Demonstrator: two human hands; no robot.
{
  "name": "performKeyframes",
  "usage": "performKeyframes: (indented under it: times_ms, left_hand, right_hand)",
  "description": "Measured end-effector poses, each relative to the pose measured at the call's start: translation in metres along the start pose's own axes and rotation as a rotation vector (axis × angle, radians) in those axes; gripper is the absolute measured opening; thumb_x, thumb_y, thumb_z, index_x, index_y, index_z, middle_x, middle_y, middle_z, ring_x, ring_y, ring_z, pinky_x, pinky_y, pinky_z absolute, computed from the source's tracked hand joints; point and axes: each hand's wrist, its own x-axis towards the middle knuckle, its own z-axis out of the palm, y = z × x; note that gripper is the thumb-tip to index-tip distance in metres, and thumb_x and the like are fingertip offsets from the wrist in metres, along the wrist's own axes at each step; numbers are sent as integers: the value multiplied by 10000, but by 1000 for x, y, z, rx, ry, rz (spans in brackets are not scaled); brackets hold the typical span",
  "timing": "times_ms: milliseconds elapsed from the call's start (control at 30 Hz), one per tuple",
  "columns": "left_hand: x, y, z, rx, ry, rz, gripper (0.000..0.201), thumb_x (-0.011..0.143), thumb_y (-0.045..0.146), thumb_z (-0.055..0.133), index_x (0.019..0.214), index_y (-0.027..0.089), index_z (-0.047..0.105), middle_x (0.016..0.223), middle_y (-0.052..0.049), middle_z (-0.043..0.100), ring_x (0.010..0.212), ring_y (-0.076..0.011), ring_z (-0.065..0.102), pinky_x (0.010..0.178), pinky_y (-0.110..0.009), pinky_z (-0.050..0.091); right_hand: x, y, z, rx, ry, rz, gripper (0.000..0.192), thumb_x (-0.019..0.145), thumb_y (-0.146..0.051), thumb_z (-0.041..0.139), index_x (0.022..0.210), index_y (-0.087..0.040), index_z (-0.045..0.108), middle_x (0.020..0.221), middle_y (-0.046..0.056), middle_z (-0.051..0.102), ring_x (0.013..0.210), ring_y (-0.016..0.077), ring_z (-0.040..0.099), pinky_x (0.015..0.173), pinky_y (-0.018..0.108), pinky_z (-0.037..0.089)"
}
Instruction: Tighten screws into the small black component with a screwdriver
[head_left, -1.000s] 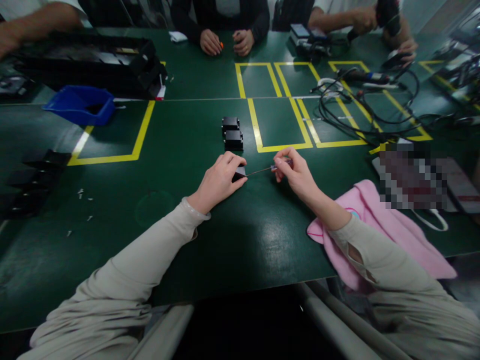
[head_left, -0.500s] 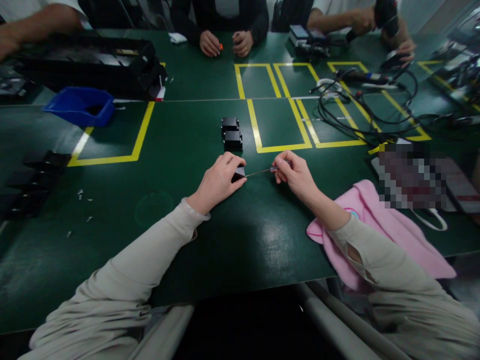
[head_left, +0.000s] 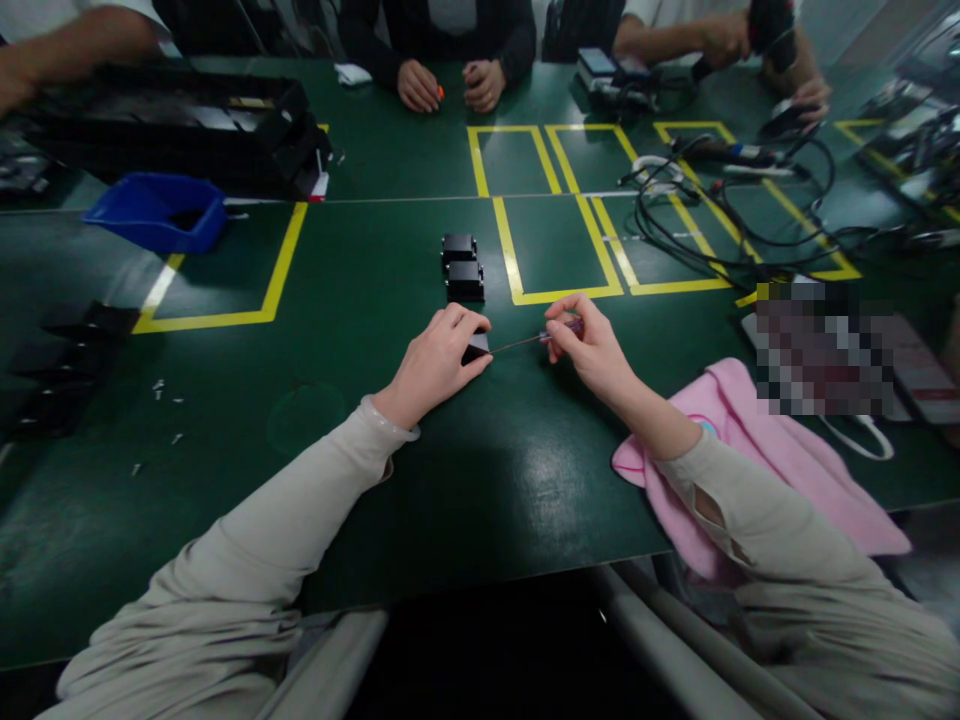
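My left hand (head_left: 442, 355) is closed around a small black block (head_left: 477, 345), keeping it on the green table; most of the block is hidden under the fingers. In my right hand (head_left: 589, 345) is a screwdriver (head_left: 541, 337), gripped by its handle. Its thin shaft points left, and the tip meets the block's right side beside my left thumb. Just beyond my left hand, two similar black blocks (head_left: 465, 278) stand one behind the other, with small bright metal bits at their sides.
Several small screws (head_left: 178, 438) lie at left near more black parts (head_left: 67, 360). A blue bin (head_left: 157, 215) and long black housings (head_left: 187, 125) stand behind. Pink cloth (head_left: 750, 450) lies under my right forearm. Cables (head_left: 697, 250) sprawl at right; co-workers' hands (head_left: 484, 85) are across the table.
My right hand's fingers have shifted slightly on the screwdriver handle. The left hand and the block stay in place.
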Motion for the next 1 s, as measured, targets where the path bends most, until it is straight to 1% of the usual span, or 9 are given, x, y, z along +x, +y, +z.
performKeyframes:
  times_ms: [100,200,267,400,467,533,667,900,1000]
  left_hand:
    - [0,0,0,1,-1,1,321,935,240,702,1215,180,556,1209,-103,609,1113,-269,603,869,-402,577]
    - [0,1,-1,-2,-4,3,318,935,239,700,1213,182,555,1206,-101,609,1116,-267,602,874,-400,577]
    - [0,1,-1,-4,-3,-1,314,937,239,695,1213,187,554,1205,-99,609,1119,-267,602,876,-400,576]
    - [0,1,-1,-4,-9,-5,317,935,236,694,1214,189,553,1212,-98,606,1122,-266,604,872,-394,577]
    - [0,1,-1,-5,-15,-4,322,935,240,694,1219,195,550,1219,-96,604,1124,-265,605,871,-391,577]
    - [0,1,-1,-2,-14,-6,324,934,243,694,1222,200,550,1221,-94,604,1125,-267,605,872,-392,576]
    - [0,0,0,-3,-7,-7,320,934,240,693,1219,197,554,1213,-95,610,1126,-270,601,885,-399,573]
    - [0,1,-1,-8,-8,-6,317,933,241,693,1214,190,555,1210,-100,608,1118,-270,604,877,-405,575]
    - [0,1,-2,-3,-14,-12,320,931,239,694,1215,192,554,1210,-100,608,1118,-270,606,868,-399,575]
  right_hand:
    - [0,0,0,-5,10,7,267,936,-435,718,938,-228,549,633,-80,570,505,87,559,547,261,462]
    - [0,1,-1,-9,-17,16,336,982,-524,640,854,-230,537,525,-96,484,461,86,502,514,259,429]
    - [0,2,-1,-8,-20,16,336,983,-530,639,865,-235,529,517,-103,461,459,87,499,507,258,419]
    - [0,1,-1,-21,10,6,241,958,-425,689,957,-244,530,608,-88,551,525,100,566,565,269,466]
    - [0,1,0,-20,18,8,225,947,-400,697,958,-242,538,649,-76,583,537,99,576,577,273,478]
    - [0,2,0,-19,19,9,241,955,-424,689,926,-238,540,635,-73,578,527,96,565,566,271,470]
    - [1,5,0,-8,-4,-8,349,984,-539,637,848,-238,522,533,-90,502,475,89,490,527,263,439]
    - [0,1,0,-19,23,-17,313,925,-492,733,941,-228,567,713,-56,617,547,88,582,566,265,477]
    - [0,1,1,3,7,-11,345,956,-550,676,895,-231,559,630,-72,568,518,86,543,550,261,468]
